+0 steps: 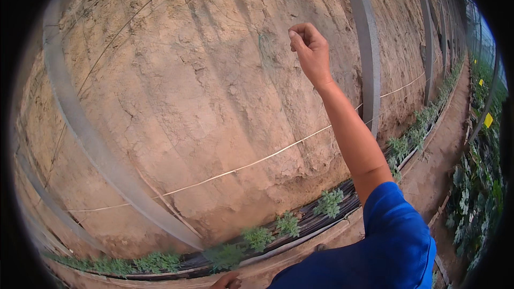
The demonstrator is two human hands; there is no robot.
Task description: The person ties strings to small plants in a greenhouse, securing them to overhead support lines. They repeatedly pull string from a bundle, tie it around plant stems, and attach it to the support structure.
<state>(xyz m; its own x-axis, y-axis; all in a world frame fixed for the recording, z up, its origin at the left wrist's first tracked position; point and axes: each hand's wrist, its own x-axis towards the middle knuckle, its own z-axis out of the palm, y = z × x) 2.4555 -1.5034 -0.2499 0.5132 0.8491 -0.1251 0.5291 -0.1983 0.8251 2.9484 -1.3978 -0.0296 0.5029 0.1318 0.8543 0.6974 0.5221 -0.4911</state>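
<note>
My right hand [310, 50] is raised in front of an earthen wall [192, 100], the arm stretched out from a blue sleeve. Its fingers are curled in with the thumb against them, and no object shows in the grip. Thin green string [262, 44] hangs by the wall, to the left of this hand in the picture. At the bottom edge my left hand [227, 281] is only partly in view, and what its fingers hold cannot be made out. A pale cord [265, 157] runs across the wall below the right hand.
Grey posts stand along the wall, one [367, 48] just right of my hand and another [88, 132] at left. Low leafy plants [257, 237] grow in dark sheeting at the wall's foot. A dirt path [441, 144] and taller green crops [478, 192] lie to the right.
</note>
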